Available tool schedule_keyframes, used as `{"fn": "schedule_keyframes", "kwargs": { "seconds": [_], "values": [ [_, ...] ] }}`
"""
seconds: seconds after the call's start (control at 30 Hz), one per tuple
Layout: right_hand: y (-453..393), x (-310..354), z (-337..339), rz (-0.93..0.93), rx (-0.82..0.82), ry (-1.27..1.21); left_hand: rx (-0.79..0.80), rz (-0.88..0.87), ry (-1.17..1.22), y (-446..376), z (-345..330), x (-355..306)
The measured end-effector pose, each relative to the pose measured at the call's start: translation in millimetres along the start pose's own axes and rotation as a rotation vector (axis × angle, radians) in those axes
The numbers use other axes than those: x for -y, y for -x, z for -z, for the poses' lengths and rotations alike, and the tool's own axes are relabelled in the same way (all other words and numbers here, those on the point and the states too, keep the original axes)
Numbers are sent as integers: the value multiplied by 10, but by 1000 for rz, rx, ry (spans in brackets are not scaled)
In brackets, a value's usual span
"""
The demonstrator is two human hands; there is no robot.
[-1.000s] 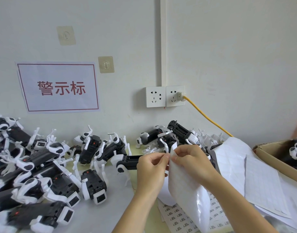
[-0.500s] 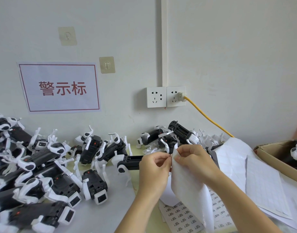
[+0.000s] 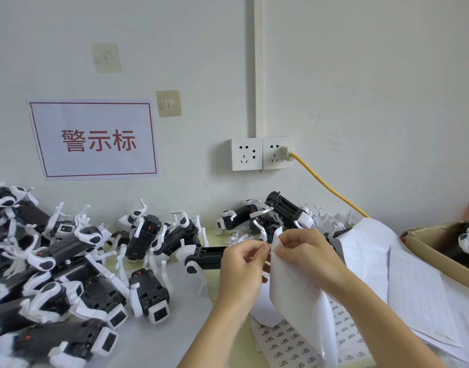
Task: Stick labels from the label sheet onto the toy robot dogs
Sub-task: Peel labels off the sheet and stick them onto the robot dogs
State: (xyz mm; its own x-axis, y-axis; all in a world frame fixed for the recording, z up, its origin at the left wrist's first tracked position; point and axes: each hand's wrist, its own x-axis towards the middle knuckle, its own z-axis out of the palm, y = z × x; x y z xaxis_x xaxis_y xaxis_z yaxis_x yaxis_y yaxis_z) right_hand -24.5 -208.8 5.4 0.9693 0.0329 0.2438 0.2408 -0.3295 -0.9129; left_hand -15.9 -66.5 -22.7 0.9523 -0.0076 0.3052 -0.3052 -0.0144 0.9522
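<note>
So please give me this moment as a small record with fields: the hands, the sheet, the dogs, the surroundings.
left hand: pinches at the top edge of the sheet
right hand: pinches the sheet top, holding it up
dogs: many, piled at left and by the wall
spare sheets: flat under the hands
box: at right, dogs inside
wall: sign, socket with yellow cable

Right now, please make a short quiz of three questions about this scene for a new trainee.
1. True or false: the right hand holds up a white label sheet.
2. What does the left hand touch? A) the sheet's top corner B) the cardboard box C) the wall socket
3. Fill in: the cable plugged into the socket is ____.

Key: 1 true; 2 A; 3 yellow.
</note>
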Motion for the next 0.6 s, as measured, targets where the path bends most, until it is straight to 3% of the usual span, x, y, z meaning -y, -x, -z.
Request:
{"fn": "schedule_keyframes", "kwargs": {
  "seconds": [0.4, 0.6],
  "values": [
    [3, 7, 0, 25, 8, 48, -16, 4, 3, -10, 2, 5],
    [2, 6, 13, -20, -20, 43, -140, -9, -41, -15, 9, 14]
  ]
}}
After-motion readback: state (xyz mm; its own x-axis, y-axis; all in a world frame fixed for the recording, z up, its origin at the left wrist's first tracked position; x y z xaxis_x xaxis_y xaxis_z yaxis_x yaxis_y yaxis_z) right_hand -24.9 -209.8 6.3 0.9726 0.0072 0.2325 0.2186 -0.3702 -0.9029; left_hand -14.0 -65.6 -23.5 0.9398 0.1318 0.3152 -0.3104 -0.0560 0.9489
